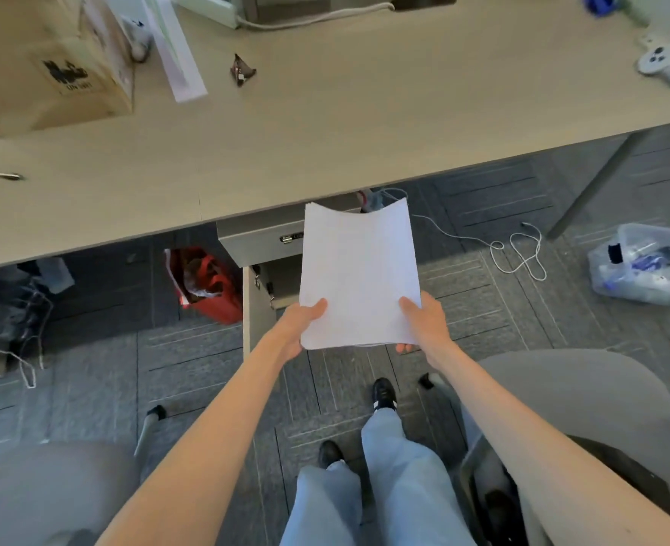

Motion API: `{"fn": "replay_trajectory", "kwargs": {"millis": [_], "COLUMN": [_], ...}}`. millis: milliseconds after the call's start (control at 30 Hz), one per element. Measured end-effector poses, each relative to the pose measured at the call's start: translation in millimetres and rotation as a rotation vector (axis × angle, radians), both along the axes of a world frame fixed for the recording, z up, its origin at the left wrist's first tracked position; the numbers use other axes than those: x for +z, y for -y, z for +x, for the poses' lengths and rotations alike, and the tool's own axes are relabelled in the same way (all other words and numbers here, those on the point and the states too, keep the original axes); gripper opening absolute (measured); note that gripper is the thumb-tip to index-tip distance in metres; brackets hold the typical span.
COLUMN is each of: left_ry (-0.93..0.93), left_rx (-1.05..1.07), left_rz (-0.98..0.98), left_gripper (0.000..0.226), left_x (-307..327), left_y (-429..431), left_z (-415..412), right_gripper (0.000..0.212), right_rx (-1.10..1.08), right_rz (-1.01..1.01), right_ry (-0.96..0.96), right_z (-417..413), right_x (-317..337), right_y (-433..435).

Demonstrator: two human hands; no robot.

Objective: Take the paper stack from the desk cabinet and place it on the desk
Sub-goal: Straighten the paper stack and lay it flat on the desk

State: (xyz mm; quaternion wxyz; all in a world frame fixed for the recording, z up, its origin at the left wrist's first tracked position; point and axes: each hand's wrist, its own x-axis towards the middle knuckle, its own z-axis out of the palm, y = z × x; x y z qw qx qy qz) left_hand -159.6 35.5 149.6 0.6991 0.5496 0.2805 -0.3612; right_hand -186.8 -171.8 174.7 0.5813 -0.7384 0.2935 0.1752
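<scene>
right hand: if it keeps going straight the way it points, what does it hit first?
Probably the desk front edge. The right hand, gripping the paper stack, points up-image toward it; the stack's far edge would likely arrive first, though depth is unclear.

Holding white paper stack (359, 275) between left hand (296, 329) and right hand (424, 323), below beige wooden desk (345, 124), above grey metal cabinet (260, 240); red fabric bag (207, 283) lying left.

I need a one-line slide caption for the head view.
Both hands, left hand and right hand, hold paper stack before desk.
</scene>
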Motion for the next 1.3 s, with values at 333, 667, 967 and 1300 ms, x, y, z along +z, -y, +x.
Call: {"fn": "replay_trajectory", "kwargs": {"millis": [333,667,967,1300], "left_ry": [0.241,0.327,0.288,0.36], "left_rx": [-0.009,-0.019,0.086,0.216], "left_rz": [-0.002,0.09,0.103,0.241], "left_gripper": [0.049,0.052,0.059,0.048], "left_x": [67,85,68,85], "left_y": [13,47,117,144], "left_z": [45,201,387,504], "right_gripper": [0.027,0.028,0.033,0.028], "right_rx": [-0.017,0.015,0.191,0.112], "right_rz": [-0.052,0.018,-0.047,0.163], "right_ry": [0.247,0.309,0.39,0.352], "right_z": [38,200,396,523], "right_x": [65,71,56,64], "right_y": [11,52,139,166]}}
